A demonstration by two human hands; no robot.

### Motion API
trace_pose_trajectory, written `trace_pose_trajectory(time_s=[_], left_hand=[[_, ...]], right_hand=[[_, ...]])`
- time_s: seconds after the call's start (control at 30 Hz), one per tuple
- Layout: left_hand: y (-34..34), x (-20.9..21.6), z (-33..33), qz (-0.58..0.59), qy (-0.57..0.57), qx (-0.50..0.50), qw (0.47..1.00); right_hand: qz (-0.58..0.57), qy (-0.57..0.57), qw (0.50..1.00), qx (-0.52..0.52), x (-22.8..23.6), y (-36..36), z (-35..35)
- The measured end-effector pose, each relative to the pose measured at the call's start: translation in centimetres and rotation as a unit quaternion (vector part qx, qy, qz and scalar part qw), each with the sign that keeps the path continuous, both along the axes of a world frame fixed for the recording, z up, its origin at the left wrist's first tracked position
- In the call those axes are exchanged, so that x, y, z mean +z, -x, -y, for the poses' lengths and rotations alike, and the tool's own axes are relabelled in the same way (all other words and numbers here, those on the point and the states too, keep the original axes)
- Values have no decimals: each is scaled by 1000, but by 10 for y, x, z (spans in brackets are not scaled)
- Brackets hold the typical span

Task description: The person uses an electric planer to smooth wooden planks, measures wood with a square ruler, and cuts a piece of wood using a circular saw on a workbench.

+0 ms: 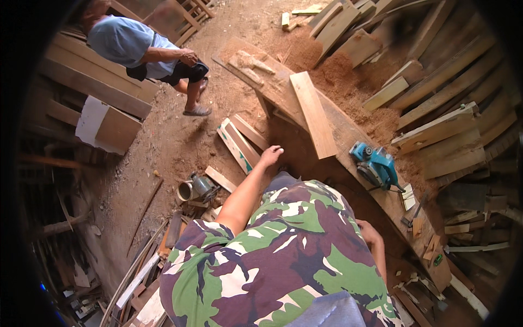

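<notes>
My left hand (271, 155) is stretched forward over the ground, between loose planks and the workbench. Its fingers look curled together, with a small pale spot at the tips that I cannot make out. Low against my right side hangs my right hand (370, 232), close to the bench edge, its fingers mostly hidden by my camouflage shirt. A pale wooden board (314, 115) lies across the long wooden workbench (348, 131), one end jutting over the near edge. On the same bench, farther right, rests a blue electric hand planer (377, 165). Neither hand touches the board or planer.
Left of my arm, short planks (239, 143) lie beside a grey motor-like machine (202, 186). A person (133, 49) in a light blue shirt walks at the upper left. Sawdust (348, 82) and stacked boards (447, 131) lie beyond the bench. Scrap wood (152, 283) sits lower left.
</notes>
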State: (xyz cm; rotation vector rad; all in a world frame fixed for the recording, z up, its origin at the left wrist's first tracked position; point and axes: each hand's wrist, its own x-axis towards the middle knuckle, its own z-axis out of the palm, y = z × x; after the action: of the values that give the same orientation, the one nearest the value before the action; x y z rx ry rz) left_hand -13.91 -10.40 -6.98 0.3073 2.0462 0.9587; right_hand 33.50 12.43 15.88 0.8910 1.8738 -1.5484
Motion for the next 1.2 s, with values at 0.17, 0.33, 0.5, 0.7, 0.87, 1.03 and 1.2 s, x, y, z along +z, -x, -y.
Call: trace_pose_trajectory(time_s=[0.17, 0.33, 0.5, 0.7, 0.87, 1.03, 1.2], left_hand=[[-21, 4, -55, -85, -107, -88, 987], [-27, 10, -75, -45, -51, -139, 988], [-37, 32, -98, -59, 12, -219, 974], [-34, 28, -66, -74, 63, -215, 972], [-23, 34, -43, -32, 85, -187, 978], [-15, 45, -42, -8, 93, -149, 984], [-21, 56, -59, 8, 40, -117, 992]], right_hand=[[21, -68, 996, -62, 2, -12, 12], [11, -156, 987, -40, 56, 12, 14], [-159, -288, 922, -204, -90, -38, 18], [-210, -219, 845, -441, -115, -15, 39], [-186, -310, 893, -268, -117, -23, 40], [-121, -357, 906, -193, -126, -18, 32], [-95, -329, 919, -194, -151, -45, 35]])
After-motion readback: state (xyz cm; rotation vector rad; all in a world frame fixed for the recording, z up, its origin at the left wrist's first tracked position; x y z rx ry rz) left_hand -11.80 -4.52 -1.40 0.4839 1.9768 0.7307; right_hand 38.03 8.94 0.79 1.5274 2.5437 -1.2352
